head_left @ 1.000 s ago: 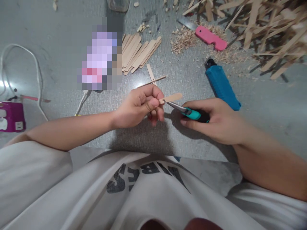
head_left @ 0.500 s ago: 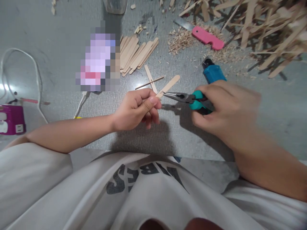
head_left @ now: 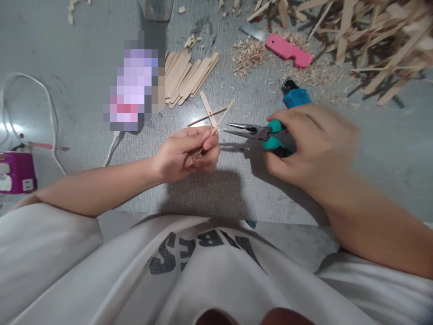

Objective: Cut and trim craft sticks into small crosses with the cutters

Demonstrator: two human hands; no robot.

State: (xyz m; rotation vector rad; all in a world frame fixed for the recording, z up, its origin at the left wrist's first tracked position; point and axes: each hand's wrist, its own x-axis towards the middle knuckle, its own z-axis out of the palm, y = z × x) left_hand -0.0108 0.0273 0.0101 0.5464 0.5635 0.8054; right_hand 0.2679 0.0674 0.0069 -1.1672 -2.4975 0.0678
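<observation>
My left hand [head_left: 191,151] pinches a wooden stick [head_left: 224,116], which shows its narrow edge and points up and to the right. To its right, my right hand [head_left: 311,149] is wrapped round the teal handles of the needle-nose pliers [head_left: 255,131]. The jaws of the pliers are parted, with nothing between them, a short way from the held stick. Just beyond my left hand, a flat stick [head_left: 207,106] lies on the table with a thin dark stick [head_left: 203,118] across it.
A row of flat sticks [head_left: 191,76] lies beyond my left hand. Farther right are wood shavings [head_left: 248,56], a pink-handled knife [head_left: 289,50], a blue tool [head_left: 297,97] and a large stick pile [head_left: 375,45]. A phone [head_left: 133,85] with a cable lies left.
The pliers' jaws have come off the stick and opened. My left hand has turned the stick from its flat face to its edge. The view has shifted slightly.
</observation>
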